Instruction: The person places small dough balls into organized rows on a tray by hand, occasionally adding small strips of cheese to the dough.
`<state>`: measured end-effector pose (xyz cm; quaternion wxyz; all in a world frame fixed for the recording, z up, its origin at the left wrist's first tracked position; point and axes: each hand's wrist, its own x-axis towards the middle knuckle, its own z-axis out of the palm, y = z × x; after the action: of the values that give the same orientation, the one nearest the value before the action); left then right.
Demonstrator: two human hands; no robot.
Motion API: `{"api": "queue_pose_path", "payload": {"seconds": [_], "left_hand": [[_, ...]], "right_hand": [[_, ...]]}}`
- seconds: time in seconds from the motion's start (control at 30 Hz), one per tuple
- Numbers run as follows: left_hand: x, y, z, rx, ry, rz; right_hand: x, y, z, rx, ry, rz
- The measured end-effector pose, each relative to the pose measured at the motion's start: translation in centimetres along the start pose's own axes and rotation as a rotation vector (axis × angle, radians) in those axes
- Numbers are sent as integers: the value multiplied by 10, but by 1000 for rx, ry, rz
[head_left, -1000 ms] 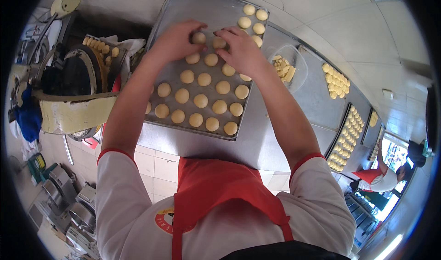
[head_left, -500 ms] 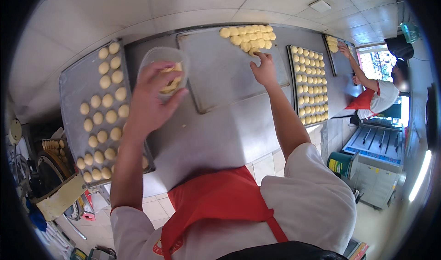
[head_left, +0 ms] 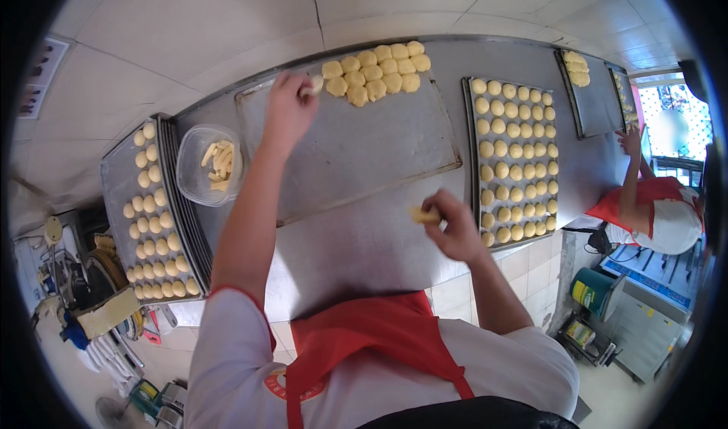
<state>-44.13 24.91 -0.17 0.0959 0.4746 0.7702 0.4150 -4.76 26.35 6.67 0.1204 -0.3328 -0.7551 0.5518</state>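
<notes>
My left hand [head_left: 292, 110] is raised over the far left part of a metal baking tray [head_left: 341, 156]. Its fingers pinch a small pale piece [head_left: 314, 85], coloured like the sticks [head_left: 221, 163] in the clear plastic tub [head_left: 186, 160]. A cluster of soft yellow dough balls [head_left: 371, 72], packed side by side, sits at the tray's far edge, just right of that hand. My right hand [head_left: 456, 228] hovers over the bare steel in front of the tray. Between its thumb and fingers is a piece of dough [head_left: 425, 215].
Stacked trays with rows of dough balls [head_left: 155, 224] stand at the left, beside the tub. Another filled tray [head_left: 516, 156] lies to the right on the steel table [head_left: 341, 258]. Farther right a co-worker in a red apron [head_left: 644, 205] reaches toward more trays.
My left hand has left the tub and moved up and right with a pale piece. My right hand has drawn back from the cluster toward me, carrying dough. The view has shifted.
</notes>
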Motion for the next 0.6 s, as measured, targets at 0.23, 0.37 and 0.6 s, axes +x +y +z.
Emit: {"api": "queue_pose_path", "payload": {"seconds": [0.23,0.37,0.6], "left_hand": [[-335,31,-117,293,-158,58],[-433,42,-31,431,-162,-178],[-354,-28,-11,203,-302,5]], "right_hand": [[-142,94,56,-648,98,-166],[-141,120,109,-711,-102,-441],[-20,138,93,-910,-48,-611]]}}
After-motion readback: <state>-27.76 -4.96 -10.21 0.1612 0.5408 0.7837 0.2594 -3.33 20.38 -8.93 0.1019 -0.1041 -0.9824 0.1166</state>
